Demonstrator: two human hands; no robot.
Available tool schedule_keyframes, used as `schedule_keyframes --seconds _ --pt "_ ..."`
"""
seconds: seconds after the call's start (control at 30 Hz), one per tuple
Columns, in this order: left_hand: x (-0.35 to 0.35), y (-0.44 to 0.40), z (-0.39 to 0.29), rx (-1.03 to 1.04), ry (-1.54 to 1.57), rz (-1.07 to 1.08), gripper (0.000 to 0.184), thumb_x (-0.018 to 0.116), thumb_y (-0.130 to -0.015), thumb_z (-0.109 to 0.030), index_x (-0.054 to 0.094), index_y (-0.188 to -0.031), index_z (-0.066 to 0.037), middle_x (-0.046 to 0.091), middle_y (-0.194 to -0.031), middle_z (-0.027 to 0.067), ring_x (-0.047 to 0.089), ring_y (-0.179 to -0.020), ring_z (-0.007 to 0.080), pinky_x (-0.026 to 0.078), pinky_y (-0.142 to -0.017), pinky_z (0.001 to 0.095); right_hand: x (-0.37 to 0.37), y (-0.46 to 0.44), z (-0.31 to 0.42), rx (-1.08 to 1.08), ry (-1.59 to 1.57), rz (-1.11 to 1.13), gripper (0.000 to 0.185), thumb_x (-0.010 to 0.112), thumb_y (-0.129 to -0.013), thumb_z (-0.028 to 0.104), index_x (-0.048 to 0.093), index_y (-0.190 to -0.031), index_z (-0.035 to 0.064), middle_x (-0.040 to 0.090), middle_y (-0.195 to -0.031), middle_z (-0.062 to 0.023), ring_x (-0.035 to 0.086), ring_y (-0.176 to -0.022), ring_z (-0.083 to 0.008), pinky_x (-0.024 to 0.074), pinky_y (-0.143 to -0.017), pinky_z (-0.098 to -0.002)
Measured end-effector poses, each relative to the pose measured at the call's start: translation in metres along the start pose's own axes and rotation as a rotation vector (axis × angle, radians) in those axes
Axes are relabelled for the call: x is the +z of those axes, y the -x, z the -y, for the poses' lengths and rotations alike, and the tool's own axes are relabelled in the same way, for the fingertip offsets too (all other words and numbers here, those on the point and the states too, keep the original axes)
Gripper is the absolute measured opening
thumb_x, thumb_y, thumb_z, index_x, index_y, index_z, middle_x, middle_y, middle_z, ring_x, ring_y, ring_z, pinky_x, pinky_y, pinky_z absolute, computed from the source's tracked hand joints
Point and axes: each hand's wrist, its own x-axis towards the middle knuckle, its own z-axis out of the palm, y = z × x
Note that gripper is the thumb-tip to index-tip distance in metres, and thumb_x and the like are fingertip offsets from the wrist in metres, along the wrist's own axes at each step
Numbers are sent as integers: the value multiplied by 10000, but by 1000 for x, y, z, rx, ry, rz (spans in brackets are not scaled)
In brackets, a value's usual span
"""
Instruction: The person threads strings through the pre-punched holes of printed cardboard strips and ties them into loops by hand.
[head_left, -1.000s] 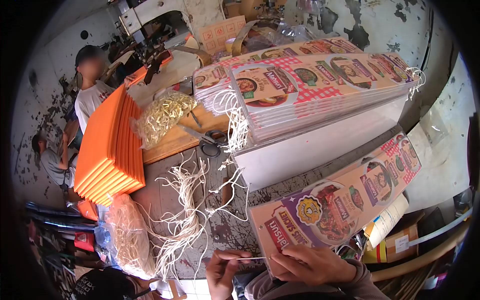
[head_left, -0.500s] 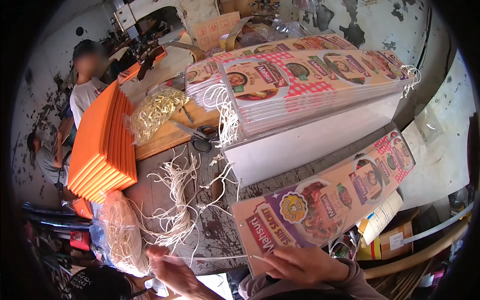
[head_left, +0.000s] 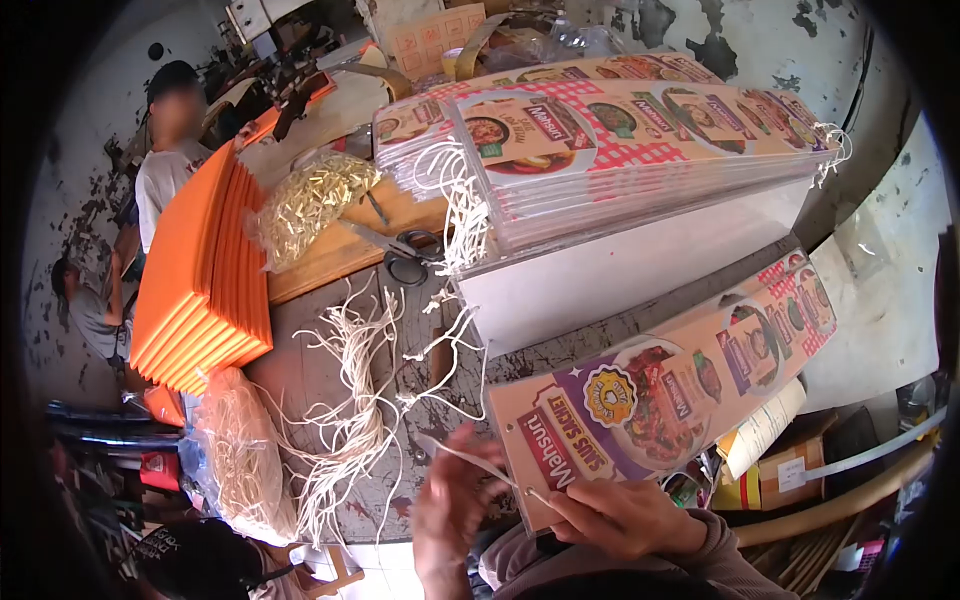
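Near the front edge, my right hand (head_left: 625,515) is closed on the lower edge of a long printed sign (head_left: 655,400) with food pictures. A white string (head_left: 475,460) runs from a hole in the sign's near-left corner toward my left. My left hand (head_left: 452,505), smeared by motion, is beside that corner and close to the string; whether its fingers grip the string is unclear. Left of it, a bundle of loose white strings (head_left: 355,420) lies on the dark, scratched table (head_left: 420,335).
A tall stack of similar signs (head_left: 640,150) with tied strings stands at the back. Scissors (head_left: 405,262) and a bag of brass-coloured pieces (head_left: 315,205) lie beside orange folded sheets (head_left: 205,280). A bag of strings (head_left: 240,455) sits at left. Other people are at the left.
My left hand has moved right, from the far end of the stretched string to near the sign's corner. The string now slants upward to the left. The sign has shifted slightly.
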Motion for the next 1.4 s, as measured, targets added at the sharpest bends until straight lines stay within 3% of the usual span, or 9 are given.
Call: schedule_keyframes --seconds 0.2,0.4,0.5,0.6,0.73,0.97,1.07,1.2,1.4 --pt "-24 -26 -7 -158 562 143 101 404 -924 -138 450 -868 -68 344 -651 14 343 -574 80 328 -504 193 3 7 0 -4 -74 68 334 615 -714 119 582 -1028 8 513 -976 -78 601 -754 -137 478 -544 -226" --pt "-12 -10 16 27 74 -197 349 381 -933 -372 473 -993 -40 495 -821 58 487 -678 132 447 -563 266 9 2 -3 37 -161 -54 279 736 -664 120 634 -916 56 553 -847 -28 577 -533 -110 481 -474 -229" --pt "-38 6 -2 -75 -489 201 559 427 -908 -418 404 -1212 50 527 -1063 139 571 -880 192 513 -685 294 7 6 -5 12 -148 29 338 600 -705 119 589 -1030 30 520 -961 -52 595 -687 -112 470 -518 -216" --pt "-54 14 -29 -73 -986 376 270 551 -864 -79 537 -1104 42 616 -766 113 602 -609 135 496 -559 229 8 5 -5 13 -140 36 352 596 -695 124 588 -1034 30 519 -956 -53 595 -671 -113 467 -504 -217" --pt "-78 23 -34 67 -997 162 99 575 -846 -64 574 -897 22 601 -645 97 575 -551 111 451 -484 222 8 5 -6 23 -172 73 368 591 -681 125 588 -1036 30 519 -957 -58 599 -681 -117 469 -509 -218" --pt "-38 -4 1 603 -45 -397 193 474 -879 -202 409 -753 -71 488 -728 88 409 -590 71 358 -443 200 12 2 -3 86 -166 19 296 739 -653 117 639 -927 60 551 -844 -21 583 -535 -116 489 -488 -233" --pt "-46 -2 3 427 450 84 198 463 -884 -165 375 -726 -83 432 -638 43 376 -550 67 327 -397 198 12 7 -2 75 -146 57 339 666 -659 118 613 -988 55 539 -893 -31 593 -609 -113 483 -503 -227" --pt "-35 -7 19 201 -543 -74 222 523 -887 -235 440 -753 -79 444 -569 -23 315 -446 44 304 -424 218 13 8 -3 39 -141 57 411 593 -661 123 582 -1065 48 528 -939 -34 603 -683 -110 475 -512 -223" --pt "-9 -12 15 150 -923 -59 160 632 -816 -134 593 -861 14 572 -578 19 440 -520 25 348 -466 179 9 9 1 165 -250 104 285 660 -717 178 604 -985 99 544 -893 -22 596 -666 -116 471 -509 -243"
